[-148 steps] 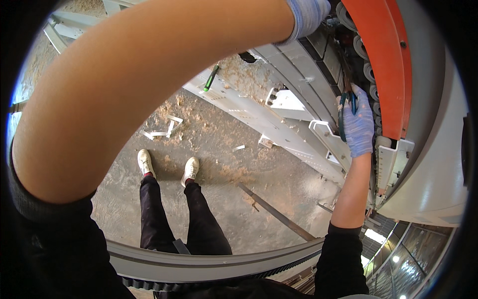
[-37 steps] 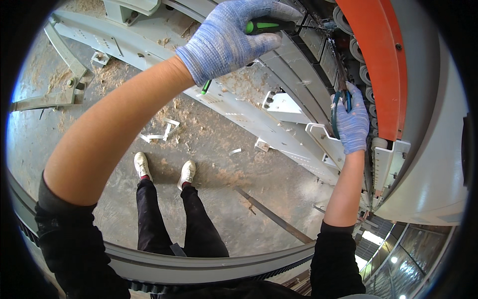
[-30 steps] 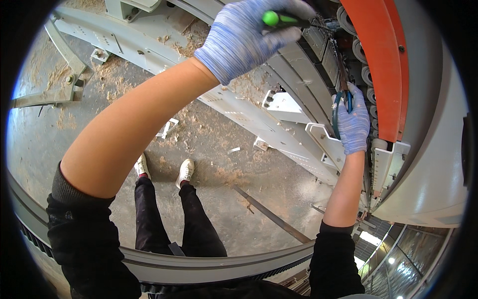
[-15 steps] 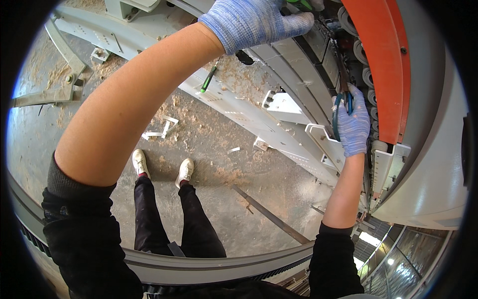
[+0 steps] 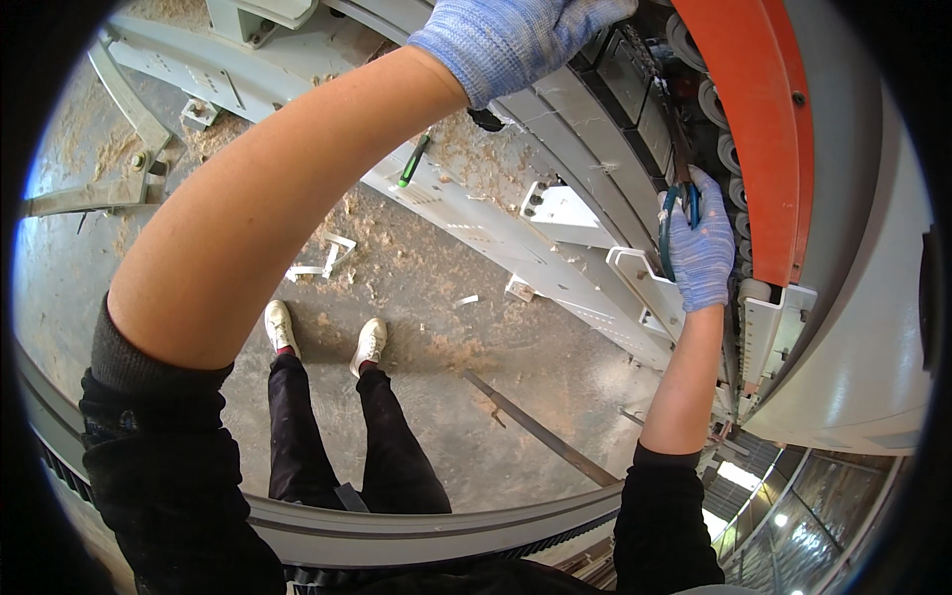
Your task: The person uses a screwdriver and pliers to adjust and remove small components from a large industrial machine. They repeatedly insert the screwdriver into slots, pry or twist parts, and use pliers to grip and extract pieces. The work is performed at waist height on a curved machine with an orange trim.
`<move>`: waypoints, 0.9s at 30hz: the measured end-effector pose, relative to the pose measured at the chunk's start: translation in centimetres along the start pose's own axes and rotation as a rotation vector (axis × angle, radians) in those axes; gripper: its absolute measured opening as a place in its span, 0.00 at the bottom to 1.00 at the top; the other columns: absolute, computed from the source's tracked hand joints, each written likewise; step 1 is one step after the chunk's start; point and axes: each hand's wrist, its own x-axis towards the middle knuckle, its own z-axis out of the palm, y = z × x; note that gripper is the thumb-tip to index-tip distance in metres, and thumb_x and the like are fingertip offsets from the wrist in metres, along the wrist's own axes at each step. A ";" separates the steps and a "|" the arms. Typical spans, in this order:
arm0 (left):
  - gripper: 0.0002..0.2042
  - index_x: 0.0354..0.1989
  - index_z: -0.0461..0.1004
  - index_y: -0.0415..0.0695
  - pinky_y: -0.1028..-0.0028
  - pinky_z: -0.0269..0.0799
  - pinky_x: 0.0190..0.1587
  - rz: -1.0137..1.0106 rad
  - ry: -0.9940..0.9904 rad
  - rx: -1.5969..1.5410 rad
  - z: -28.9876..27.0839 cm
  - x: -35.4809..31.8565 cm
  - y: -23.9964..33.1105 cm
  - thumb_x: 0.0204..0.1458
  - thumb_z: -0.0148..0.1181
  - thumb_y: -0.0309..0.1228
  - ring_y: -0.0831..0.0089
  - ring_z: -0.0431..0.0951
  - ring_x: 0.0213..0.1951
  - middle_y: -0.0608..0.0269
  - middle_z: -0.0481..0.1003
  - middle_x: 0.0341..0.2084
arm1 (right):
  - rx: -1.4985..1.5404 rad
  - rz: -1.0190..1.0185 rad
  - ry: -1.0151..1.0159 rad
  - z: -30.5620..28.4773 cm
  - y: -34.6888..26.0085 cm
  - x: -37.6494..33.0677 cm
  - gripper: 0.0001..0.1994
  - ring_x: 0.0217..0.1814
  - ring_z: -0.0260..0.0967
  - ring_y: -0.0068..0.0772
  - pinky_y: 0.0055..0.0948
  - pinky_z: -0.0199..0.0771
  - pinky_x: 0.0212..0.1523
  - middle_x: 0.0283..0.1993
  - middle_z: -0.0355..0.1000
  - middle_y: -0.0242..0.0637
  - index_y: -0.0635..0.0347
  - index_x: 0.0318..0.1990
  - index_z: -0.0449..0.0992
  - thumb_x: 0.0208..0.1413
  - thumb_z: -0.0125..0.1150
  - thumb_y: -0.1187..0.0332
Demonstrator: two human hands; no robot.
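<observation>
My right hand (image 5: 706,243), in a blue-and-white knit glove, is closed round the blue loop handles of a pair of scissors (image 5: 684,198). The dark blades point away from me into a narrow gap of the machine, between black track pads (image 5: 654,139) and a row of grey rollers (image 5: 712,104). My left hand (image 5: 506,45), gloved alike, reaches over the pale machine rails at the top edge. Its fingers are mostly cut off by the picture's rim, so whatever they hold is hidden. White thread-like shreds cling near the pads.
An orange-red guard (image 5: 759,129) curves along the right of the gap. A green-and-black handled tool (image 5: 415,161) lies on the machine's pale lower frame (image 5: 476,218), near wood shavings. White strip scraps (image 5: 332,260) and a long bar (image 5: 540,426) lie on the floor.
My left hand has moved slightly up and right, and the green thing beside its fingers no longer shows. My right hand and the scissors have barely moved.
</observation>
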 end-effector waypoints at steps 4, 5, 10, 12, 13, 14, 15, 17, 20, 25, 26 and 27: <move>0.12 0.44 0.68 0.46 0.66 0.75 0.40 -0.135 -0.080 -0.046 -0.1 -0.1 0.1 0.55 0.62 0.32 0.54 0.80 0.37 0.53 0.77 0.33 | -0.027 0.002 0.019 0.0 -0.1 -0.1 0.22 0.43 0.77 0.37 0.32 0.74 0.49 0.41 0.79 0.41 0.51 0.56 0.72 0.54 0.64 0.61; 0.12 0.44 0.68 0.46 0.66 0.75 0.40 -0.109 -0.060 -0.015 -0.1 -0.1 0.2 0.55 0.62 0.31 0.54 0.80 0.37 0.53 0.77 0.33 | -0.027 -0.006 0.016 0.0 -0.2 -0.2 0.22 0.43 0.77 0.37 0.32 0.74 0.48 0.41 0.79 0.41 0.51 0.56 0.72 0.54 0.64 0.60; 0.12 0.44 0.68 0.45 0.68 0.75 0.41 -0.111 -0.022 -0.017 0.1 -0.2 0.2 0.54 0.62 0.31 0.58 0.80 0.37 0.54 0.77 0.33 | -0.046 0.005 0.017 0.0 -0.5 -0.1 0.21 0.42 0.77 0.37 0.32 0.74 0.48 0.41 0.79 0.41 0.51 0.56 0.72 0.54 0.64 0.60; 0.11 0.43 0.69 0.44 0.68 0.74 0.41 -0.087 -0.006 -0.054 0.2 -0.3 0.1 0.55 0.62 0.31 0.60 0.80 0.36 0.55 0.77 0.33 | -0.046 0.003 0.018 0.0 -0.5 -0.1 0.21 0.42 0.77 0.37 0.32 0.74 0.48 0.41 0.79 0.41 0.52 0.56 0.72 0.54 0.64 0.60; 0.11 0.43 0.69 0.44 0.69 0.74 0.41 -0.065 0.005 -0.079 0.3 -0.2 0.0 0.55 0.62 0.31 0.60 0.79 0.36 0.55 0.76 0.33 | -0.044 0.002 0.020 0.0 -0.5 -0.2 0.21 0.42 0.77 0.37 0.32 0.74 0.48 0.41 0.79 0.41 0.52 0.56 0.72 0.54 0.64 0.60; 0.11 0.43 0.69 0.43 0.69 0.74 0.41 -0.043 0.015 -0.104 0.4 -0.1 -0.1 0.55 0.62 0.31 0.60 0.79 0.36 0.55 0.76 0.33 | -0.041 0.000 0.015 0.0 -0.5 -0.2 0.21 0.42 0.77 0.37 0.32 0.74 0.48 0.41 0.79 0.41 0.52 0.56 0.72 0.54 0.64 0.60; 0.11 0.42 0.69 0.43 0.69 0.74 0.41 -0.022 0.026 -0.129 0.4 0.0 -0.2 0.55 0.62 0.31 0.60 0.79 0.36 0.55 0.76 0.33 | -0.045 0.006 0.019 0.0 -0.4 -0.2 0.22 0.42 0.77 0.37 0.32 0.74 0.48 0.41 0.79 0.41 0.52 0.56 0.72 0.54 0.64 0.60; 0.11 0.42 0.70 0.42 0.70 0.74 0.40 -0.019 0.040 -0.105 0.5 0.0 -0.2 0.55 0.62 0.31 0.62 0.78 0.35 0.56 0.76 0.32 | -0.044 0.002 0.013 0.0 -0.3 -0.1 0.22 0.42 0.77 0.37 0.32 0.74 0.48 0.41 0.79 0.41 0.52 0.56 0.71 0.54 0.64 0.60; 0.11 0.42 0.70 0.42 0.72 0.74 0.39 -0.155 0.005 -0.145 0.4 -0.1 -0.1 0.54 0.63 0.31 0.66 0.78 0.33 0.56 0.76 0.32 | 0.084 0.011 -0.010 0.0 -0.1 -0.1 0.22 0.43 0.77 0.37 0.32 0.74 0.48 0.42 0.79 0.41 0.52 0.57 0.71 0.55 0.63 0.60; 0.11 0.42 0.70 0.42 0.73 0.74 0.38 -0.144 0.017 -0.142 0.5 -0.2 -0.4 0.54 0.63 0.31 0.70 0.78 0.32 0.56 0.75 0.31 | -0.007 0.015 0.003 0.0 -0.4 -0.1 0.21 0.43 0.77 0.36 0.32 0.73 0.48 0.42 0.79 0.41 0.51 0.56 0.71 0.55 0.63 0.61; 0.11 0.42 0.70 0.42 0.73 0.74 0.38 -0.132 0.027 -0.154 0.7 -0.1 -0.6 0.54 0.63 0.30 0.69 0.78 0.32 0.57 0.75 0.31 | -0.029 0.025 0.000 -0.1 -0.5 -0.1 0.21 0.43 0.77 0.36 0.32 0.74 0.48 0.42 0.79 0.41 0.51 0.56 0.71 0.54 0.63 0.61; 0.11 0.42 0.70 0.42 0.73 0.74 0.38 -0.119 0.037 -0.165 0.8 -0.1 -0.8 0.54 0.63 0.30 0.69 0.78 0.32 0.57 0.75 0.31 | -0.018 0.041 -0.003 -0.1 -0.6 -0.1 0.21 0.43 0.77 0.36 0.32 0.74 0.48 0.42 0.79 0.41 0.52 0.56 0.71 0.54 0.63 0.61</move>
